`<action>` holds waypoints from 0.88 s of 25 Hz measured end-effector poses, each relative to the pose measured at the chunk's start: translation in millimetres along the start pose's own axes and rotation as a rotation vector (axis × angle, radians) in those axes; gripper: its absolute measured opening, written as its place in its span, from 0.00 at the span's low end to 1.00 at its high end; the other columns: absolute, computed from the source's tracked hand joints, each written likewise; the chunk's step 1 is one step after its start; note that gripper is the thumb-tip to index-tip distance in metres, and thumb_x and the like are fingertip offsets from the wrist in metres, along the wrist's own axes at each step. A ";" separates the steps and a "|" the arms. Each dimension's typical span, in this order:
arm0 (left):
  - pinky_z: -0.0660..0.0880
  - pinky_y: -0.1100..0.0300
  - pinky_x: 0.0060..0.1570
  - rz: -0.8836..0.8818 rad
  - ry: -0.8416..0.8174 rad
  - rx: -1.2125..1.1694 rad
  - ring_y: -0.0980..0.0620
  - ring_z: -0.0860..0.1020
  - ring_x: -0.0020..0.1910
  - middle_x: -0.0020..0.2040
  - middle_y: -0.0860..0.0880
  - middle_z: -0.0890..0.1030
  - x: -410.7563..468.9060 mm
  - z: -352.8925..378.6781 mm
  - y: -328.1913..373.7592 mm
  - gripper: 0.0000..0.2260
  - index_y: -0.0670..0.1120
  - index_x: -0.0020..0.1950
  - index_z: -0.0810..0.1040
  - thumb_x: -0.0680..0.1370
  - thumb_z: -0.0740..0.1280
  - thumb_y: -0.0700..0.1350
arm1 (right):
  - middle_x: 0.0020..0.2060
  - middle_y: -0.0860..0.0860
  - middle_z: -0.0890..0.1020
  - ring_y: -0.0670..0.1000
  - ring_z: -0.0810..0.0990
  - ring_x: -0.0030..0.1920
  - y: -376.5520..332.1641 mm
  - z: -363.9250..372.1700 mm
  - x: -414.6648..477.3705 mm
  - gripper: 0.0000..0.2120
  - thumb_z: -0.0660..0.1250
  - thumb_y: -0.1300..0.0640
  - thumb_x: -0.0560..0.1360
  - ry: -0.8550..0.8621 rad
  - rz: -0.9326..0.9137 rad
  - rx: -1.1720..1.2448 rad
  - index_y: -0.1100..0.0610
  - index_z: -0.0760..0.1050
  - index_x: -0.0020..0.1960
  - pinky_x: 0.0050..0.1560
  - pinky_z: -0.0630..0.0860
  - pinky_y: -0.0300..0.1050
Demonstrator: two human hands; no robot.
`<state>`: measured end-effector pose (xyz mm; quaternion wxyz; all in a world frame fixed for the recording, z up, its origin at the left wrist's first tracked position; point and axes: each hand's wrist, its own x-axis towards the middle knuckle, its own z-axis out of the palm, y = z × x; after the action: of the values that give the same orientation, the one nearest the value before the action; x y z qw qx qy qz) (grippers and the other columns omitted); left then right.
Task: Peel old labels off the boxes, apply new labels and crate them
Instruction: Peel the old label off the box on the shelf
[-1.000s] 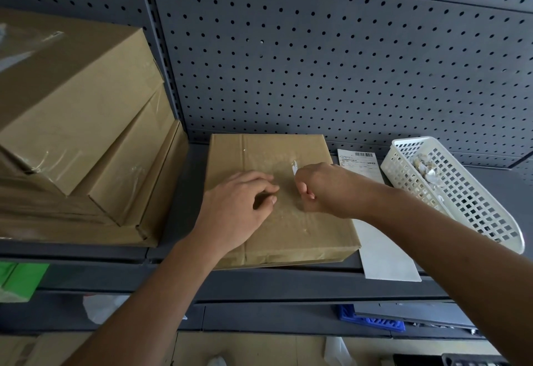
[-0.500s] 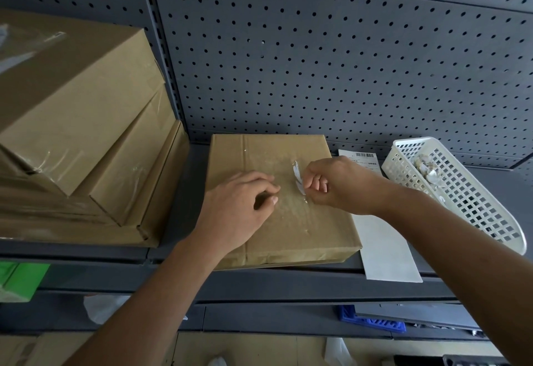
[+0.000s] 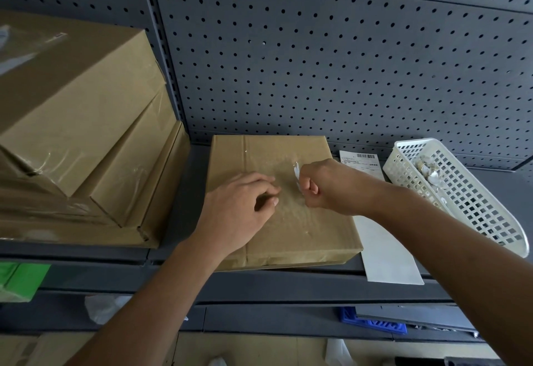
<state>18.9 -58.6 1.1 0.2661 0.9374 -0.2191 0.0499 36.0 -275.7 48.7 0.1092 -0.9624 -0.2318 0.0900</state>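
The flat cardboard box (image 3: 284,201) lies on the grey shelf (image 3: 490,192), its long axis running away from the person toward the pegboard (image 3: 331,57). The left hand (image 3: 235,210) presses flat on the box top, fingers loosely curled, holding nothing. The right hand (image 3: 326,186) is closed in a pinch on a white label scrap (image 3: 296,173), standing up just right of the left fingertips, its lower end apparently still stuck. The white basket (image 3: 450,189) holding crumpled scraps sits to the right, nearer the right hand, with the new label sheet (image 3: 386,250) between box and basket.
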 end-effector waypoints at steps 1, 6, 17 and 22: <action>0.73 0.64 0.52 0.002 0.004 -0.003 0.65 0.73 0.61 0.63 0.67 0.76 -0.1 0.1 -0.2 0.11 0.59 0.59 0.82 0.80 0.64 0.56 | 0.34 0.40 0.73 0.44 0.73 0.36 1.7 0.6 -0.4 0.02 0.67 0.62 0.74 0.016 0.006 0.028 0.57 0.74 0.44 0.39 0.68 0.34; 0.73 0.65 0.53 0.007 0.014 -0.009 0.66 0.73 0.61 0.62 0.67 0.77 -0.4 0.1 -1.3 0.11 0.60 0.60 0.81 0.80 0.65 0.56 | 0.32 0.39 0.73 0.37 0.75 0.35 5.2 0.5 -1.7 0.02 0.67 0.64 0.74 0.160 0.026 0.163 0.62 0.75 0.42 0.36 0.68 0.30; 0.74 0.64 0.51 0.003 0.033 -0.029 0.66 0.74 0.60 0.61 0.67 0.77 -0.3 0.8 -1.7 0.10 0.59 0.58 0.83 0.79 0.66 0.55 | 0.34 0.38 0.73 0.37 0.75 0.37 10.8 4.4 -5.5 0.03 0.69 0.61 0.75 0.129 -0.043 0.092 0.55 0.78 0.44 0.38 0.69 0.28; 0.72 0.67 0.50 0.010 0.031 -0.026 0.65 0.74 0.60 0.61 0.67 0.77 -0.6 0.6 -1.5 0.10 0.59 0.58 0.82 0.80 0.66 0.55 | 0.35 0.39 0.72 0.39 0.74 0.36 12.1 5.0 -1.1 0.02 0.68 0.60 0.75 0.147 0.027 0.127 0.58 0.76 0.44 0.37 0.68 0.29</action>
<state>19.0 -57.5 -0.3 0.2817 0.9318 -0.2202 0.0631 39.1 -285.8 40.9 0.1853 -0.9606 -0.2042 0.0351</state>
